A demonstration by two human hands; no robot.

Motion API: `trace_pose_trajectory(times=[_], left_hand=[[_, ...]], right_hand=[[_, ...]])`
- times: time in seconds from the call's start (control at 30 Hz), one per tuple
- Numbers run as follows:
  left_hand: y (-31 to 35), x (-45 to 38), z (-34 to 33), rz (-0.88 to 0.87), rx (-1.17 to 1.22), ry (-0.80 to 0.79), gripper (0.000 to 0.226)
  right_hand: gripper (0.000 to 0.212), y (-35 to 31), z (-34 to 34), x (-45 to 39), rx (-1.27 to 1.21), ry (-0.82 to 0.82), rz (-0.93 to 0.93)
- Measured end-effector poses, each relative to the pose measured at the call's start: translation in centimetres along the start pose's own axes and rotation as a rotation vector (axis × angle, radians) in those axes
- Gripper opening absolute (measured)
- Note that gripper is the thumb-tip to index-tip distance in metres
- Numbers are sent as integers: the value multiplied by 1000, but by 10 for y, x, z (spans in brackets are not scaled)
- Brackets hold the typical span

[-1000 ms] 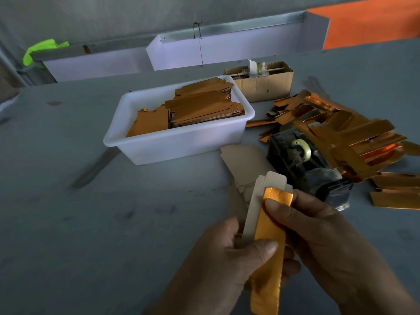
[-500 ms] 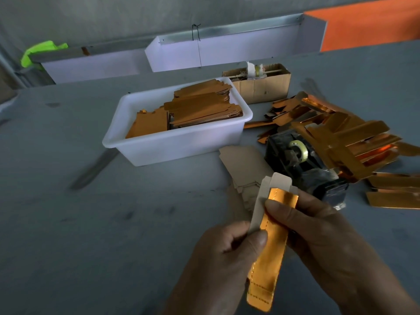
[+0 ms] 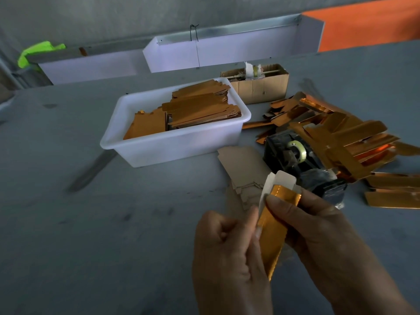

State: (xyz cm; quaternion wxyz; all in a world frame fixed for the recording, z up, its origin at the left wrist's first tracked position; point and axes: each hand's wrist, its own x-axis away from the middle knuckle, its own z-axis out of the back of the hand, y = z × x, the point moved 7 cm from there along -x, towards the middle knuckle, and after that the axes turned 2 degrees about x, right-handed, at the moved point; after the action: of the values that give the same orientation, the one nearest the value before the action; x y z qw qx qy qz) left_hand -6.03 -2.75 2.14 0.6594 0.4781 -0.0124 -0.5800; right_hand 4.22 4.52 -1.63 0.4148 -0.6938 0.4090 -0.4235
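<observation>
The carton blank [image 3: 271, 237] you hold has a glossy, mirror-like gold foil face and a matt white paper back. The white tub [image 3: 177, 146] is smooth, slightly translucent plastic, and the stacks [image 3: 204, 110] inside it look like duller orange card. Behind the tub, the box [image 3: 261, 89] is rough brown corrugated cardboard. Right of the tub, the loose pile [image 3: 341, 133] shines like foil and the dispenser [image 3: 318, 178] is scuffed black plastic. In front of the tub lie matt kraft-paper sheets [image 3: 243, 162].
</observation>
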Motion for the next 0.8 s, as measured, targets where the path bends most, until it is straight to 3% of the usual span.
trace_pose_trajectory(times=[0.17,0.27,0.37,0.43,0.5,0.6,0.67,0.73,0.8], left_hand=[[15,5,-6,-191,-437,-17,40],[1,7,-21,-67,-482,-224,57],[-9,7,-39,82,-436,-447,37],[-9,12,-39,111,-412,-439,34],[1,12,-29,46,-445,-277,32],[9,12,-19,-140,-327,-145,31],[2,4,-7,-20,-24,-112,24],[-17,4,-2,285,275,-59,11],[-37,9,-12,605,499,-168,21]], right_hand=[[15,1,-2,3,-34,-14,-16],[28,1,-1,4,22,-2,-18],[36,-1,-8,9,149,5,12],[30,-3,-5,9,240,82,56],[14,-2,0,6,216,130,74],[19,3,-1,4,55,72,1],[23,7,-6,4,-50,-5,-50],[18,10,-9,4,-101,-48,-71],[17,13,-10,3,-107,-54,-69]])
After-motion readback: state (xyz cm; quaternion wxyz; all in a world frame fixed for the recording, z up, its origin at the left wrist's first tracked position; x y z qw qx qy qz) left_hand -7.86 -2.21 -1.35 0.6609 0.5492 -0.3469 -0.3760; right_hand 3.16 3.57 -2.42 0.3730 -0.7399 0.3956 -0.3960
